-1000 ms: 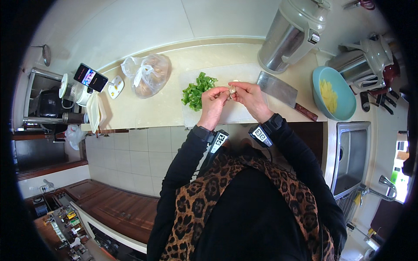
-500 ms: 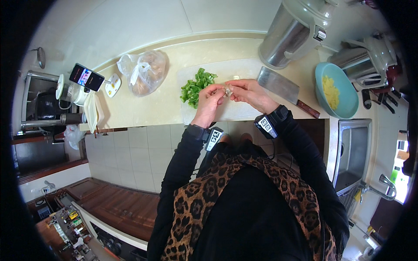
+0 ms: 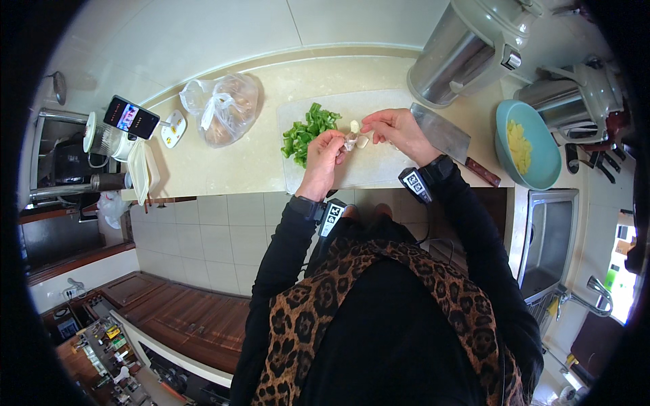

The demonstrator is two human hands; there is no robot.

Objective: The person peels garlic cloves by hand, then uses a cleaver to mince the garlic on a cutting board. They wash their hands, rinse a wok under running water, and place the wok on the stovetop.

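Above the white cutting board [image 3: 379, 101], my left hand [image 3: 321, 161] pinches a papery, whitish piece of garlic skin [image 3: 349, 144]. Whether part of a clove is still inside it cannot be made out. My right hand [image 3: 399, 133] is closed, thumb against fingers, with a pale garlic clove [image 3: 355, 126] at its fingertips. A second pale piece [image 3: 362, 141], a clove or a bit of skin, shows between the hands. Chopped green pepper [image 3: 308, 135] lies heaped beside my left hand. To the right of my right hand, a cleaver [image 3: 443, 134] rests partly on the board, its wooden handle toward me.
A blue-green bowl [image 3: 547, 166] with pale yellow pieces stands at the right, near the sink [image 3: 552, 237]. Behind are a steel jug [image 3: 450, 57] and another steel appliance [image 3: 562, 101]. At the left are a tied plastic bag [image 3: 227, 111] and a phone [image 3: 130, 118] on a stand.
My hands have drawn apart from their joint pinch. The right has moved slightly up and right with a clove at its fingertips; the left keeps the papery skin.
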